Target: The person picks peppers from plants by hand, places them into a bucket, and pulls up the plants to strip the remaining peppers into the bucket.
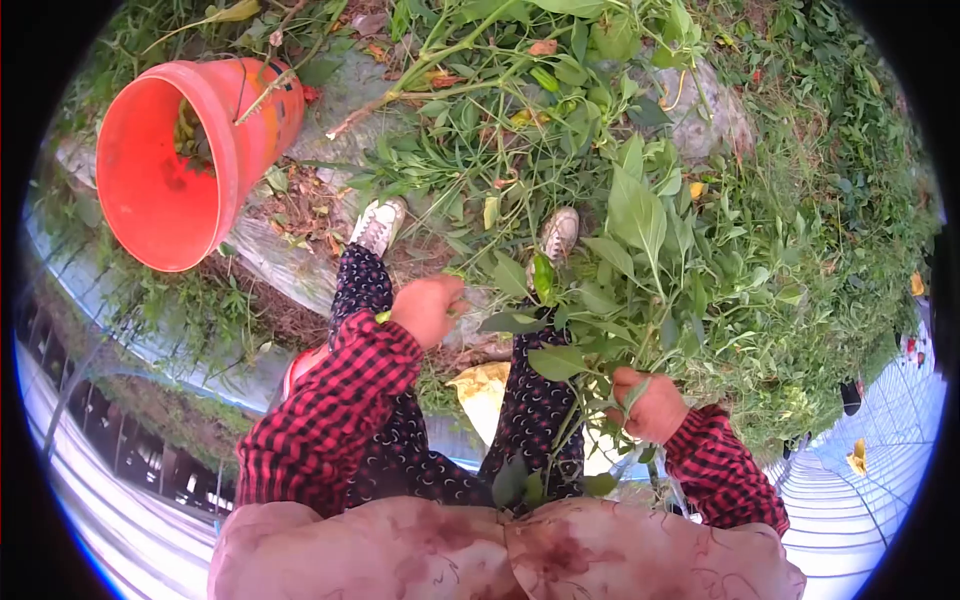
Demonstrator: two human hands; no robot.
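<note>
My left hand is closed in front of my shin; small green bits show at its edges, but what it holds is mostly hidden. My right hand grips the stem of a leafy pepper plant low down, beside my knee. The plant stands up and leans away from me, its broad leaves spreading between and above my hands. A green pepper hangs among its leaves, to the right of my left hand and apart from it.
An orange-red bucket lies tipped on its side at the upper left, with something dark green inside. Cut branches and leaves cover the ground ahead. My shoes stand on plastic sheeting and litter. Dense greenery fills the right side.
</note>
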